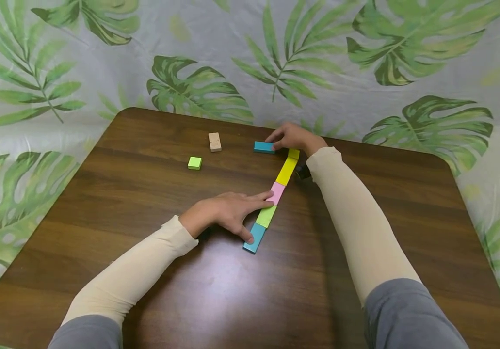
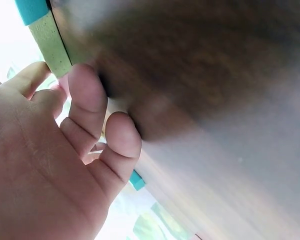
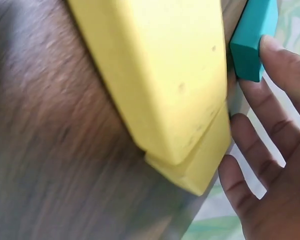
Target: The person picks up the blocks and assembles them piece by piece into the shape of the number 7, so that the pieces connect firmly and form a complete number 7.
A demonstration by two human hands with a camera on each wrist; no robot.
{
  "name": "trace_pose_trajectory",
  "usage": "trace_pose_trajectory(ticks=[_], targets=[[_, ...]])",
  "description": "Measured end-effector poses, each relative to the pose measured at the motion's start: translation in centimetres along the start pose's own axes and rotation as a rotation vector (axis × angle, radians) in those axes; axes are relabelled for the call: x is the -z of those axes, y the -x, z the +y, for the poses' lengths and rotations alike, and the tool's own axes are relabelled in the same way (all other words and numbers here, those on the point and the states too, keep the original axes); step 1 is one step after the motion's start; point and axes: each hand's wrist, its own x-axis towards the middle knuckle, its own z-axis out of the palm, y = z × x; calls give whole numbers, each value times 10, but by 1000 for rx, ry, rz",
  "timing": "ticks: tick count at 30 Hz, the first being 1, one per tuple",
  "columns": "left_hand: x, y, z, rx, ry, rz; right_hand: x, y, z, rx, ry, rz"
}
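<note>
A row of flat wooden blocks slants across the table: a blue block (image 1: 255,237) nearest, then a green block (image 1: 267,216), a pink block (image 1: 278,191), a long yellow block (image 1: 286,170) and a small yellow block (image 1: 293,154) at the far end. My left hand (image 1: 232,211) is spread along the row, its thumb on the near blue block and straight fingertips on the pink one. Beyond the row's far end, my right hand (image 1: 294,136) pinches the right end of another blue block (image 1: 264,147) between thumb and finger. The right wrist view shows that blue block (image 3: 254,37) beside the yellow ones.
To the left lie a small light-green block (image 1: 195,163) and a plain wood block (image 1: 215,142). The dark brown table (image 1: 153,179) has rounded corners, and a leaf-patterned cloth (image 1: 215,39) hangs behind its far edge.
</note>
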Motion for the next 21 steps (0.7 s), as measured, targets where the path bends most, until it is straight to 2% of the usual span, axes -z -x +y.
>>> trace_pose_trajectory(ticks=[10,21], targets=[[0,1,2,9,20,-7,2,8,27,-46,-35,47],[2,0,3,8,23,-10,2,18,39,-58,-73,61]])
